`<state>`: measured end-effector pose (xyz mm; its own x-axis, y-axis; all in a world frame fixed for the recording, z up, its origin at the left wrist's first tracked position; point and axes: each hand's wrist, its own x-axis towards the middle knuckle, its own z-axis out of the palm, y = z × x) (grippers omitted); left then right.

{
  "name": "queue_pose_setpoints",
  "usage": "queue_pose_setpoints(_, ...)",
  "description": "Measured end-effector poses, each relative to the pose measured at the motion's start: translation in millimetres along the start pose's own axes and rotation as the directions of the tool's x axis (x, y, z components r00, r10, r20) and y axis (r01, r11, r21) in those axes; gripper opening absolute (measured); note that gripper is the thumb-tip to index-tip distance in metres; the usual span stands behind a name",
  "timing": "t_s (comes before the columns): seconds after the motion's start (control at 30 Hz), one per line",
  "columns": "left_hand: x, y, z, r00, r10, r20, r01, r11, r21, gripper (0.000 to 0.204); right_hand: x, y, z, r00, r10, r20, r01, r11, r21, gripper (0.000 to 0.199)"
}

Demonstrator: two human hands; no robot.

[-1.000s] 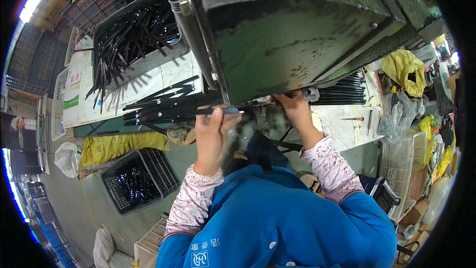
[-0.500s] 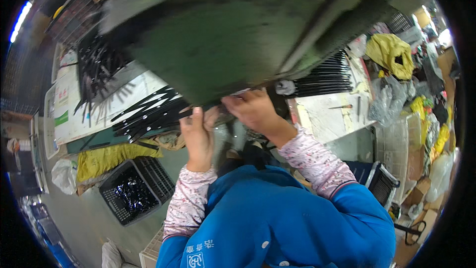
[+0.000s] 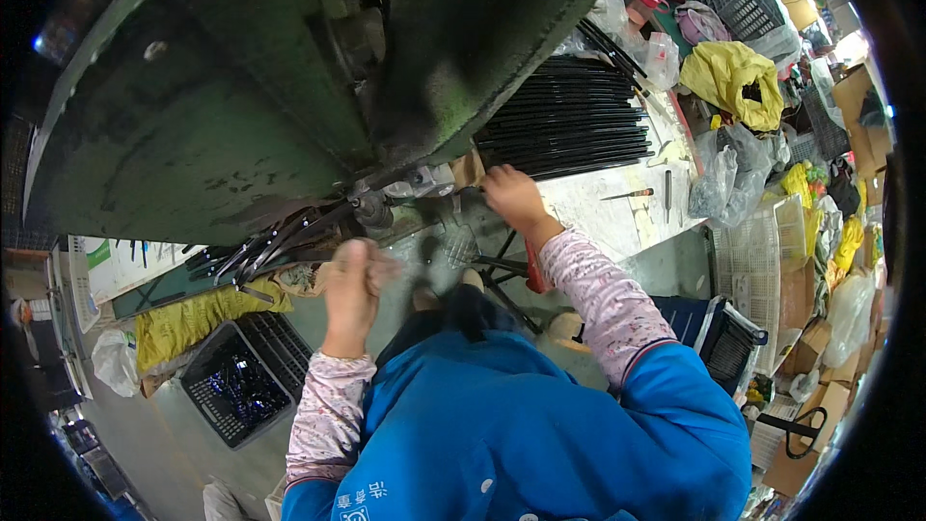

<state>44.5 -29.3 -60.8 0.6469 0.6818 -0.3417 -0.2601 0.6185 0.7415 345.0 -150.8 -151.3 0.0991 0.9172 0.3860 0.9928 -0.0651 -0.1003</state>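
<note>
We start at lower left, where a black crate [image 3: 282,352] sits on the floor below a yellow sack [image 3: 207,320]. Above them, a green machine [image 3: 203,125] fills the upper left, and beneath its edge, left of centre, we have loose black strips [image 3: 294,232] fanned out, their long axis climbing rightward. Here's the left hand [image 3: 352,294], nearer those strips than the right: they lie up and left of its fingers, which are blurred and partly curled, thumb raised; we can make out nothing in them. On to the centre, and the right hand [image 3: 519,201] reaches up, fingers bent and close together; whether they pinch anything, we can't tell. Just up and right of them, we've got a row of black rods [image 3: 574,116] lying nearly crosswise, right ends slightly higher, on a white tabletop [image 3: 603,232], near a screwdriver [image 3: 627,195].
</note>
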Motion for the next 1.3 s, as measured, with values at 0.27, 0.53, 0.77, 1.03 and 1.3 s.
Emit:
queue_pose_setpoints(0.27, -6.2, -29.1, 27.5, 0.899, 0.407, 0.161, -0.398, 0.607, 0.688, 0.027, 82.4, -166.3, -107.0, 0.910, -0.254, -0.326, 0.378, 0.832, 0.406, 0.030)
queue_pose_setpoints(0.53, -40.8, 65.9, -11.8, 0.826, 0.517, -0.223, -0.536, 0.844, -0.029, 0.026, 73.9, -87.8, -116.0, 0.989, 0.103, -0.107, -0.069, 0.957, 0.281, 0.033)
queue_pose_setpoints(0.77, -28.7, 72.1, 18.4, 0.838, 0.398, -0.372, -0.446, 0.894, -0.047, 0.025, 103.3, -105.0, -94.6, 0.980, -0.091, -0.179, 0.129, 0.969, 0.213, 0.029)
queue_pose_setpoints(1.03, -25.3, 78.5, 13.1, 0.872, 0.205, -0.444, -0.275, 0.956, -0.099, 0.034, 127.4, -116.8, -91.6, 0.965, -0.020, -0.261, 0.138, 0.887, 0.441, 0.030)
queue_pose_setpoints(1.3, -40.1, 140.4, 58.4, 0.990, 0.107, 0.091, -0.136, 0.572, 0.809, 0.038, 114.7, -85.8, -61.0, 0.994, 0.102, -0.027, -0.027, 0.492, 0.870, 0.034)
